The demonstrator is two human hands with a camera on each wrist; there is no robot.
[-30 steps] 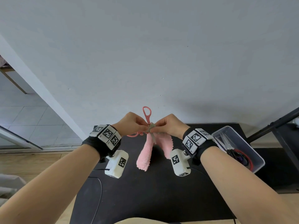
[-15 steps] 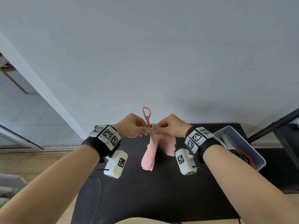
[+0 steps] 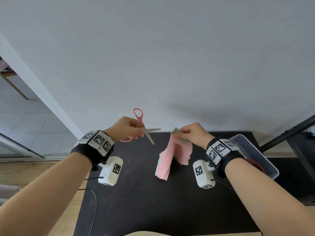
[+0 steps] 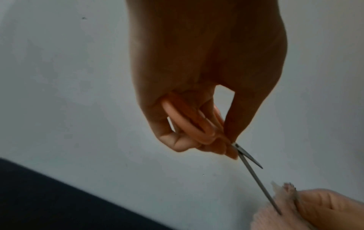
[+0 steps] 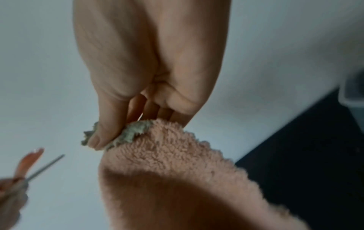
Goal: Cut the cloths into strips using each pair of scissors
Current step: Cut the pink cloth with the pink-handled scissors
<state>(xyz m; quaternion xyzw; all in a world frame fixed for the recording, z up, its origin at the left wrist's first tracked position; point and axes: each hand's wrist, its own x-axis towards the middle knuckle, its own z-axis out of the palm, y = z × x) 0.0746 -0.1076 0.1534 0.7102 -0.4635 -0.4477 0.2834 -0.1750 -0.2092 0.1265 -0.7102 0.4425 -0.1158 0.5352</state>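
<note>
Left hand (image 3: 127,127) is gripping the pink scissors (image 3: 142,127), blades parted | right hand (image 3: 190,133) is pinching the pink cloth (image 3: 167,157), hanging over the black table (image 3: 136,193); cloth is looking partly slit; more scissors seemingly waiting in the bin (image 3: 265,169) far right

Both arms are bare, with no sleeves. Each wrist wears a black band (image 3: 88,151) with white blocks (image 3: 98,139) that have black-and-white square patterns. A small white camera box (image 3: 111,172) hangs under each wrist, with a thin black cable (image 3: 92,198).
</note>
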